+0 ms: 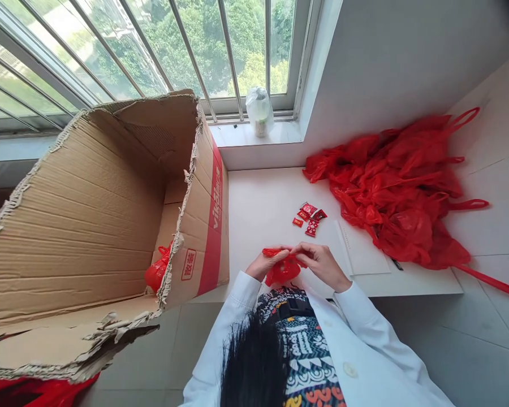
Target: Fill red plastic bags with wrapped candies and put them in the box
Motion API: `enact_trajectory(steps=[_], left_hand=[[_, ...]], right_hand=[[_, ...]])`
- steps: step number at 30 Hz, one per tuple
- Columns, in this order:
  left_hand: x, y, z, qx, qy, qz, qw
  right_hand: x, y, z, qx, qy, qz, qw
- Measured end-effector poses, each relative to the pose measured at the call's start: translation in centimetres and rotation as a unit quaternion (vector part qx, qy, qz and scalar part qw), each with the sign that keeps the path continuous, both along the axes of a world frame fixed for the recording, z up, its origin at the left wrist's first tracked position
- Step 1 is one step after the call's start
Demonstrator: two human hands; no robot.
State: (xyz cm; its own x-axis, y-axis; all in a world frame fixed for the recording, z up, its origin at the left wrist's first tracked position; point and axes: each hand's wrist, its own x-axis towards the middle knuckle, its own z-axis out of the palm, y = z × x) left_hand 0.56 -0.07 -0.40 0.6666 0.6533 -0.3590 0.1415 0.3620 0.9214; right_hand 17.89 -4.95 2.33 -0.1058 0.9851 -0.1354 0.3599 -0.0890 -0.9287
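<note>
Both my hands are closed on a small red plastic bag (282,272) just above the near edge of the white table (263,203). My left hand (266,262) pinches the bag's top left part. My right hand (320,261) pinches its top right part, fingers curled. The bag bulges as if filled; what is inside is hidden. A few small red candy packets (309,218) lie on the table just beyond my hands.
A big torn cardboard box (110,226) stands at the left with a filled red bag (158,271) inside. A heap of red plastic bags (398,192) covers the table's right part. White paper (362,249) lies beside it. A wrapped bottle (259,111) stands on the windowsill.
</note>
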Motion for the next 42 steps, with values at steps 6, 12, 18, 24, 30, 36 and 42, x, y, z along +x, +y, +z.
enact_trajectory(steps=[6, 12, 18, 24, 30, 36, 42], left_hand=[[-0.2, 0.1, -1.1, 0.273, 0.125, -0.029, 0.953], [0.7, -0.7, -1.3, 0.459, 0.208, -0.042, 0.863], [-0.3, -0.2, -2.3, 0.557, 0.257, 0.031, 0.789], [-1.2, -0.7, -3.2, 0.598, 0.248, 0.068, 0.759], [-2.2, -0.8, -2.9, 0.607, 0.215, 0.082, 0.76], [-3.5, -2.3, -3.1, 0.555, 0.227, 0.106, 0.793], [-5.5, -4.6, -4.3, 0.415, 0.236, 0.084, 0.875]], right_hand=[[2.0, -0.1, -0.6, -0.104, 0.034, 0.112, 0.988], [0.4, 3.8, -3.2, -0.022, 0.109, 0.067, 0.992], [-1.1, 5.1, -7.2, -0.141, 0.252, 0.16, 0.944], [-1.0, 4.5, -6.9, -0.128, 0.211, 0.125, 0.961], [-2.2, 3.3, -5.5, 0.0, 0.024, 0.068, 0.997], [-2.0, 2.0, -6.9, 0.026, -0.08, 0.096, 0.992], [0.5, 2.1, -10.3, -0.033, -0.221, 0.032, 0.974]])
